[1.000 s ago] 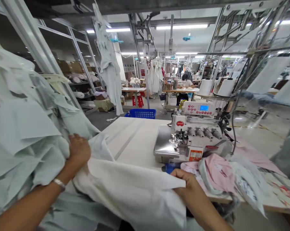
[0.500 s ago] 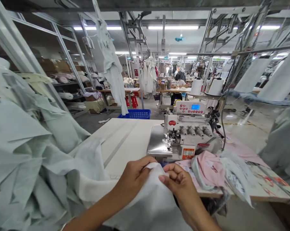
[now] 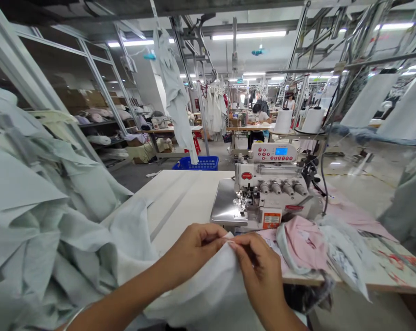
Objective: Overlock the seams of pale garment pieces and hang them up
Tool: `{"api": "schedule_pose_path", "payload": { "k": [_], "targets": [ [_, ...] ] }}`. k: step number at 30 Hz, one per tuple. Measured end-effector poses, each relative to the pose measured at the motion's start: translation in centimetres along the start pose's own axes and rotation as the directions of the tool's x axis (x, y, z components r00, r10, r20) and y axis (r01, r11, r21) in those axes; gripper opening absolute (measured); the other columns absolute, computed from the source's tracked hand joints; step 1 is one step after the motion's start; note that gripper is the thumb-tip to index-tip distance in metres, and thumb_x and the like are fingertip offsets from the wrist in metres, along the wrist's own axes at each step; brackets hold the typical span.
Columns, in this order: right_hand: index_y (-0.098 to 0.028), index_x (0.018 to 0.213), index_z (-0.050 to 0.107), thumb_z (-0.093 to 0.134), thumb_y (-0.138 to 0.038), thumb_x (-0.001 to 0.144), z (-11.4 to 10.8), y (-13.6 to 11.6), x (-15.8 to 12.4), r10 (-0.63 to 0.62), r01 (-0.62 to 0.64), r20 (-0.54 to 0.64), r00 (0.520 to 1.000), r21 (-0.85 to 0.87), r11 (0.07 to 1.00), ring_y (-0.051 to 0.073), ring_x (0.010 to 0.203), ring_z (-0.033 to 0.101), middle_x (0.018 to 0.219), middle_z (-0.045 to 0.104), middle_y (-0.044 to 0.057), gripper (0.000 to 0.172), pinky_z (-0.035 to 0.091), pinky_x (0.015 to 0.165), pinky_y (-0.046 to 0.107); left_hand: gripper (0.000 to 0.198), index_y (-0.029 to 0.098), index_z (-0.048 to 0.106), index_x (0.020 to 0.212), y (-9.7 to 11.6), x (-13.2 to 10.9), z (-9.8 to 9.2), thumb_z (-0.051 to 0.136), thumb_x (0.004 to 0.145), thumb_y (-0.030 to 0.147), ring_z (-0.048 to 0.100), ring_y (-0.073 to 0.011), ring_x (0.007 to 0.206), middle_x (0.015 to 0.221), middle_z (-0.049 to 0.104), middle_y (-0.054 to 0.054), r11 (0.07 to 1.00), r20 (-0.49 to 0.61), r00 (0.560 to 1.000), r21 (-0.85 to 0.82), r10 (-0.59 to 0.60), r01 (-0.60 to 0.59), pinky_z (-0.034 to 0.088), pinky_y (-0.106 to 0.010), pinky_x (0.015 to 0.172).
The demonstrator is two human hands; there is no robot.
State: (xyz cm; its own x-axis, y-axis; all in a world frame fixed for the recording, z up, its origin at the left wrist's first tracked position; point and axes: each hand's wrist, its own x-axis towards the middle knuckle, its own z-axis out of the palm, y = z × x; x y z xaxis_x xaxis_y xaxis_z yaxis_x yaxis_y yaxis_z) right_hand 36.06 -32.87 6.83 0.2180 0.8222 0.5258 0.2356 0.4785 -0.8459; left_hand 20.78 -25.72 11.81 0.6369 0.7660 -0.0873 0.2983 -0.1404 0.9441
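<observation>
Slantwise — white cloth fold (image 3: 204, 285), tip up — left hand (image 3: 192, 250), right hand (image 3: 259, 271)

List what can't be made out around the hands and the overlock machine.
Head view:
The pinched edge of the white fabric: hidden by the fingers of the left hand and right hand.
The fabric's lower part: cut off by the bottom edge.
The overlock machine's display: too small to read.
Whatever lies under the pink fabric: hidden by it.
</observation>
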Motion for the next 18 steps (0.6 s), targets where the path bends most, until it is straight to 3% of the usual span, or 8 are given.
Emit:
{"api": "schedule_pose_path", "payload": {
  "k": [6,11,14,16,18],
  "targets": [
    [-0.021,0.083,0.061,0.062,-0.029,0.096,-0.2,0.9,-0.1,0.179,-0.180,0.018,0.984,0.084,0.980,0.013,0.067,0.054,0.075,0.060,-0.003,0.015,0.039,0.058,0.021,0.029,0.016,0.070,0.093,0.7,-1.0,0.0,0.053,0.095,0.040,0.062,-0.0170,0.086,0.090,0.070,-0.003,0.996,0.024,0.999,0.082,0.040,-0.041,0.046,-0.024,0.076],
    [-0.022,0.080,0.052,0.056,-0.041,0.100,0.6,1.2,-1.3,0.292,-0.298,0.057,0.955,0.208,0.932,0.012,0.058,0.042,0.067,0.047,-0.005,0.028,0.031,0.050,0.022,0.032,0.016,0.069,0.081,1.1,-1.4,0.3,0.054,0.095,0.042,0.057,-0.0124,0.070,0.073,0.065,0.001,0.970,-0.047,0.996,0.237,0.077,-0.064,0.042,-0.020,0.063],
    [-0.020,0.077,0.055,0.052,-0.042,0.102,1.2,2.4,-2.8,0.234,-0.246,0.088,0.968,0.160,0.956,0.015,0.068,0.049,0.073,0.049,-0.002,0.033,0.038,0.059,0.024,0.032,0.018,0.065,0.078,0.7,-1.6,0.6,0.048,0.098,0.035,0.058,-0.0107,0.068,0.071,0.063,0.002,0.918,-0.119,0.975,0.374,0.190,-0.133,0.044,-0.019,0.063],
    [-0.019,0.083,0.067,0.060,-0.038,0.098,1.6,2.8,-3.0,0.133,-0.142,0.094,0.987,0.102,0.985,0.020,0.090,0.056,0.094,0.057,0.004,0.025,0.044,0.079,0.029,0.024,0.019,0.062,0.084,0.5,-1.9,0.6,0.045,0.099,0.026,0.060,-0.0092,0.067,0.074,0.065,0.003,0.814,-0.147,0.915,0.525,0.375,-0.249,0.045,-0.017,0.063],
    [-0.019,0.087,0.075,0.067,-0.032,0.094,1.9,2.1,-2.1,0.068,-0.082,0.108,0.992,0.126,0.989,0.024,0.104,0.057,0.108,0.059,0.008,0.017,0.044,0.091,0.033,0.019,0.021,0.062,0.095,1.2,-2.5,-0.1,0.044,0.096,0.017,0.064,-0.0093,0.070,0.081,0.069,0.002,0.608,-0.116,0.788,0.706,0.605,-0.364,0.047,-0.017,0.065]
  ]
}}
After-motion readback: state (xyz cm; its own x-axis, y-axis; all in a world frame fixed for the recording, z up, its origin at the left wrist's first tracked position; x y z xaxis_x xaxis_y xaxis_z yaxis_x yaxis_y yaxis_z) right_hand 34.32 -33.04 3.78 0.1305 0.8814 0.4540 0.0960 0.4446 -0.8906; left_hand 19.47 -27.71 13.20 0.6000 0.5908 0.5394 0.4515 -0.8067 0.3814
